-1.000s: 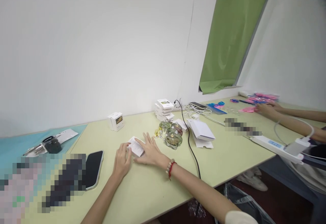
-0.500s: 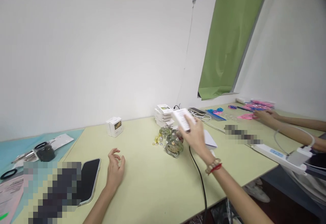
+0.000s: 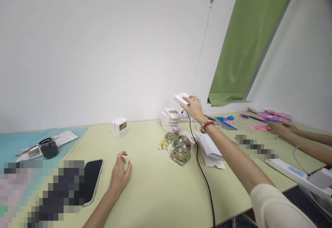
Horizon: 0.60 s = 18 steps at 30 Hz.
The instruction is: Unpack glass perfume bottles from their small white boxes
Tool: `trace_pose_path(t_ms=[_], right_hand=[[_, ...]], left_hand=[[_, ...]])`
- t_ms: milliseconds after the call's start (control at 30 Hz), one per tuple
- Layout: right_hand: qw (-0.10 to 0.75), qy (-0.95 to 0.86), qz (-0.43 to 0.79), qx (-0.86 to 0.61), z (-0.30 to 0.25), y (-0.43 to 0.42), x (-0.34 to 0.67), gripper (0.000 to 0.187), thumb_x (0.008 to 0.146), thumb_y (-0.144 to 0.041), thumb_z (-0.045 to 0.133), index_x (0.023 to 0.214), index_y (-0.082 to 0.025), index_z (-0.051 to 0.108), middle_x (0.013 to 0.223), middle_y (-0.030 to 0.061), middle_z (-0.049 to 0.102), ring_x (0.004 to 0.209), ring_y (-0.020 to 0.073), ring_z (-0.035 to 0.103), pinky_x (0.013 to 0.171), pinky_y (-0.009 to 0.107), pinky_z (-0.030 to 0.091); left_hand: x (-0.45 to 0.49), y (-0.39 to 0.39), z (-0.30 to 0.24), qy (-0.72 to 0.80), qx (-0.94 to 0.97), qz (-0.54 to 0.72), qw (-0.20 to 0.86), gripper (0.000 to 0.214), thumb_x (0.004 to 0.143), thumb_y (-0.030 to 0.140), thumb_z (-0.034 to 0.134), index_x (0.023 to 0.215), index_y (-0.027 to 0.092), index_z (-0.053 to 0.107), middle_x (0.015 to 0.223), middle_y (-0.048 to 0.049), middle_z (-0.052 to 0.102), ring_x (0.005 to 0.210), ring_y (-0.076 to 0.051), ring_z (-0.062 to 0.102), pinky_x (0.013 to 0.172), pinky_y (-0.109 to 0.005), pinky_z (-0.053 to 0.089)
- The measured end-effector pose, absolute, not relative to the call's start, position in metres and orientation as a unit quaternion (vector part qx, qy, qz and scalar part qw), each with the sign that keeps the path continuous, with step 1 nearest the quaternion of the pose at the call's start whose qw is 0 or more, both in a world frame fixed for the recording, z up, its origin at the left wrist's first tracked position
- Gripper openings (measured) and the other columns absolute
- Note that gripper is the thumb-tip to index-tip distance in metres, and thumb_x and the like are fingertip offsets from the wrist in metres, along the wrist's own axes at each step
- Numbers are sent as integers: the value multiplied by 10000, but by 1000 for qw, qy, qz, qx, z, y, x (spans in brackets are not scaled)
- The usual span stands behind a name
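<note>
My right hand [image 3: 194,107], with a beaded and red bracelet at its wrist, grips a small white box [image 3: 181,98] in the air. The box is just above and to the right of a stack of similar white boxes [image 3: 171,120] by the wall. My left hand [image 3: 121,171] rests on the yellow table with its fingers loosely curled and apart, holding nothing. To its left lies a phone [image 3: 93,178] with a dark screen. Glass jars [image 3: 181,155] and small yellow and clear pieces [image 3: 163,144] stand between my hands.
Two white boxes [image 3: 119,127] stand near the wall. A black cable [image 3: 199,165] crosses the table beside an open white carton [image 3: 210,148]. At right are a power strip [image 3: 290,170] and another person's hands [image 3: 280,128] near pink packets. A dark jar [image 3: 48,148] sits at left.
My right hand has lifted the white box up and away toward the wall, over the stack. It has also tilted flatter. My left hand stays about where it was. The view has shifted slightly.
</note>
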State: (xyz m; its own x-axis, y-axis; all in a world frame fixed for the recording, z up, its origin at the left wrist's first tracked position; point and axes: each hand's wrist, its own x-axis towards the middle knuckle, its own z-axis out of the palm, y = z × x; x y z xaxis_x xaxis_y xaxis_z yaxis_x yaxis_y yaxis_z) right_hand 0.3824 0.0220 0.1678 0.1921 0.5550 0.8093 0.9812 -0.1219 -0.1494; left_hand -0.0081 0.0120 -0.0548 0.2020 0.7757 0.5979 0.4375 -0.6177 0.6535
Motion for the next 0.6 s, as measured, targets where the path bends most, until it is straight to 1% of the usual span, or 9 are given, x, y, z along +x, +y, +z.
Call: trace_pose_path(t_ms=[67, 133, 200, 267, 300, 367, 433, 500, 600], right_hand=[[343, -593, -285, -670, 162, 47, 373, 486, 693, -434, 588, 1121, -204, 578, 1167, 131, 410, 1043, 308, 377, 891, 464, 334], [379, -599, -254, -658, 147, 64, 364, 516, 637, -414, 635, 1097, -185, 582, 1171, 140, 400, 1056, 310, 372, 908, 464, 321], [473, -574, -194, -640, 136, 74, 357, 550, 552, -398, 682, 1049, -180, 590, 1177, 136, 394, 1088, 309, 354, 947, 455, 290], [623, -495, -76, -601, 136, 81, 353, 538, 516, -404, 678, 999, -188, 580, 1155, 115, 417, 1110, 289, 349, 964, 425, 291], [682, -450, -14, -576, 141, 83, 352, 507, 545, -438, 637, 981, -190, 566, 1117, 104, 447, 1094, 272, 376, 945, 413, 321], [741, -391, 90, -538, 159, 85, 356, 440, 656, -506, 474, 954, -188, 533, 988, 82, 517, 984, 234, 472, 842, 392, 414], [750, -385, 204, -497, 181, 82, 360, 401, 722, -496, 343, 913, -190, 516, 856, 57, 558, 834, 201, 539, 725, 367, 467], [746, -364, 373, -416, 198, 74, 359, 321, 727, -450, 379, 887, -201, 505, 794, 32, 576, 751, 177, 554, 674, 341, 478], [621, -419, 488, -449, 204, 55, 331, 318, 741, -454, 428, 858, -173, 521, 730, 46, 578, 645, 163, 534, 600, 308, 467]], left_hand=[[-9, 13, -56, 405, 753, 489, 171, 349, 842, 314, 372, 1148, 192, 255, 1021, -72, 446, 756, -108, 488, 666, -258, 453], [-9, 13, -56, 406, 757, 483, 170, 337, 845, 311, 365, 1142, 194, 257, 1014, -71, 444, 757, -109, 486, 674, -261, 453], [-9, 13, -56, 405, 763, 474, 170, 320, 849, 310, 354, 1134, 199, 260, 1013, -71, 441, 763, -109, 485, 680, -262, 453], [-9, 13, -56, 404, 768, 465, 173, 312, 853, 313, 346, 1132, 203, 259, 1018, -72, 439, 764, -109, 487, 679, -261, 454], [-8, 13, -56, 406, 769, 462, 175, 311, 854, 314, 346, 1132, 204, 257, 1015, -72, 442, 761, -109, 489, 676, -261, 454], [-8, 13, -56, 411, 768, 457, 179, 312, 854, 315, 349, 1132, 206, 257, 995, -67, 454, 748, -109, 497, 671, -263, 456], [-8, 14, -56, 410, 771, 453, 180, 311, 854, 306, 351, 1134, 206, 261, 978, -64, 467, 740, -111, 507, 669, -267, 458], [-8, 15, -57, 399, 779, 452, 172, 307, 854, 289, 354, 1136, 203, 271, 969, -63, 478, 727, -109, 515, 662, -265, 461], [-6, 17, -55, 376, 779, 485, 126, 349, 839, 274, 410, 1154, 185, 289, 995, -82, 488, 774, -118, 532, 683, -266, 468]])
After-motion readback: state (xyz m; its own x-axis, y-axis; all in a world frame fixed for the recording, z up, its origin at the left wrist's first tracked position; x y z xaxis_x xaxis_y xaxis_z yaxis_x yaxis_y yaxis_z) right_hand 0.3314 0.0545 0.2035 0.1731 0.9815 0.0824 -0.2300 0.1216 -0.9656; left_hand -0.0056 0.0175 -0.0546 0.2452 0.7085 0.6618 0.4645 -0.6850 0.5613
